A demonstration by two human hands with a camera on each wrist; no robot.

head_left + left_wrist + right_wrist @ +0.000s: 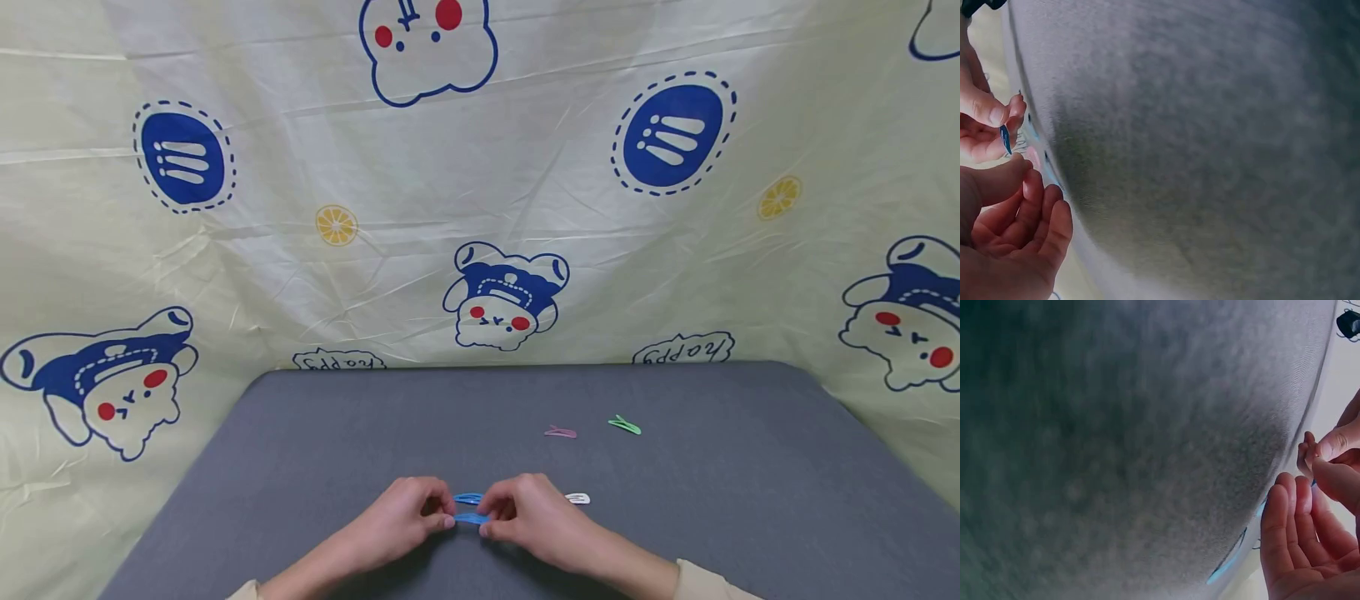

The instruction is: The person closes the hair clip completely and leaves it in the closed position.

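Near the table's front, a blue snap hair clip [471,518] spans the gap between the two hands. My left hand [405,518] pinches its left end between thumb and fingertip. My right hand [540,523] pinches the right end, thumb against finger. In the left wrist view the clip [1005,139] runs from the right hand's thumb [988,107] down toward the left thumb and fingertip. A second blue hair clip [468,498] lies on the table just beyond, partly hidden by the right hand. In the right wrist view the fingers mostly hide the held clip.
A white hair clip [578,498] lies just past the right hand, partly covered by it. Farther back on the grey table [337,442] are a pink hair clip [561,432] and a green hair clip [624,424]. A printed cloth [525,167] hangs behind the table.
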